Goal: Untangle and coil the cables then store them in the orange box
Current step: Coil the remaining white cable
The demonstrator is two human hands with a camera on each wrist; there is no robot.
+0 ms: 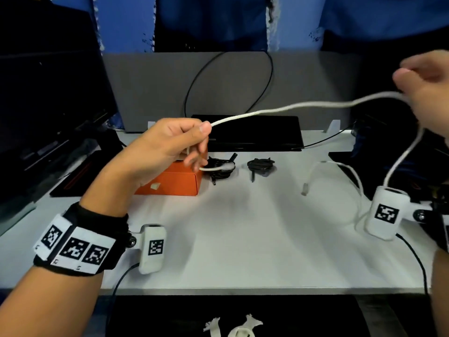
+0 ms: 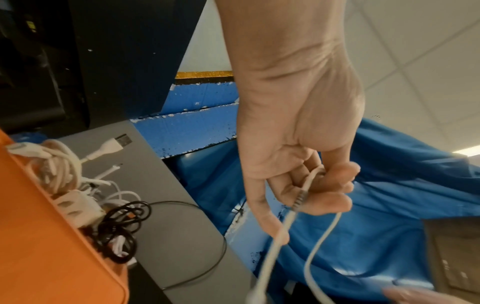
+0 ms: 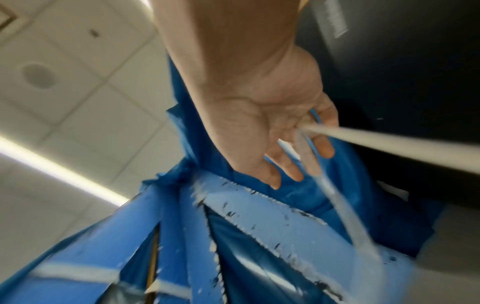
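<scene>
A white cable [image 1: 303,105] stretches in the air between my two hands. My left hand [image 1: 204,132] pinches one end of it above the orange box [image 1: 175,183]; a short loop hangs below its fingers. In the left wrist view, thumb and fingers [image 2: 335,185] curl round the cable [image 2: 280,232]. My right hand [image 1: 405,93], raised at the far right, grips the cable [image 3: 389,144] where it bends down to the table; the free plug [image 1: 305,190] lies there. The orange box [image 2: 39,226] holds several white cables and a black one.
Two coiled black cables [image 1: 220,167] [image 1: 261,165] lie on the white table [image 1: 243,239] just right of the box. A dark monitor [image 1: 48,93] stands at the left, a black flat device [image 1: 255,135] and a grey partition [image 1: 230,81] at the back.
</scene>
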